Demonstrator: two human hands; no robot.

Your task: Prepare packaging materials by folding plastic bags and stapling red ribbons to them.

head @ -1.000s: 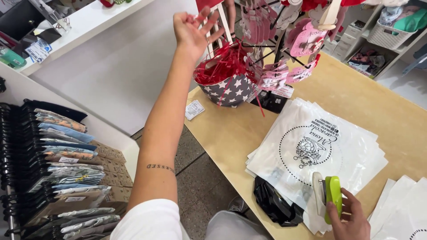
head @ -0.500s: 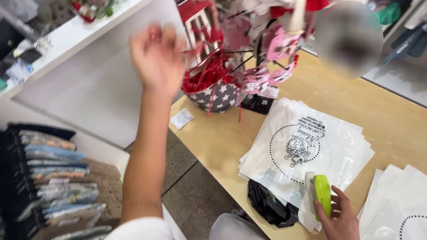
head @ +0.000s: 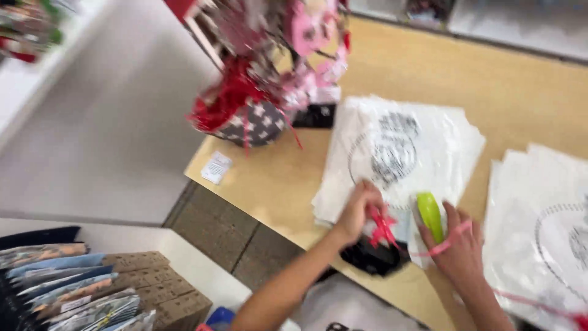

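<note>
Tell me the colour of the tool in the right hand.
Bright lime green tool, in the right hand, head view.

Motion blur smears the gift basket (head: pixel 257 92), whose top the frame's edge cuts off.

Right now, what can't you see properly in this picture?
- Head view, left hand: fingertips blur into the red ribbon bow; grip unclear.
- Right hand: lies by the lime-green plastic tool; the tool's kind is unclear.
- Black object at the wooden table's edge: partly hidden by the bow.
- Star-patterned gift basket: top cut off, blurred.
- White printed bags: print smeared.
</note>
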